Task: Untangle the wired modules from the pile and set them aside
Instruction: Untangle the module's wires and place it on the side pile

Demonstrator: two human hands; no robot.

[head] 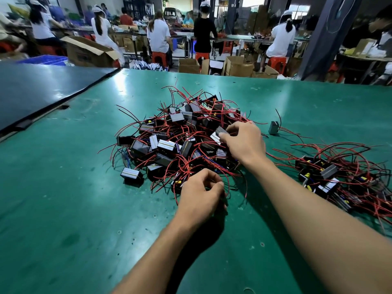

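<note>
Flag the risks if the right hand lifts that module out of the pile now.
1. The right hand pinches a module whose red wires likely run through the main pile; a straight pull could drag neighbours or strain the leads.
2. The left hand is closed at the pile's near edge; whether it anchors anything is unclear.
3. The set-aside group already looks tangled again.

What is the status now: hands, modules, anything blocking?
Right hand pinching a module on the main pile. Left hand curled at pile's near edge, grip unclear. Sorted modules lie right. Red wires still interlaced.

Two bare forearms, sleeveless, no gloves
</note>
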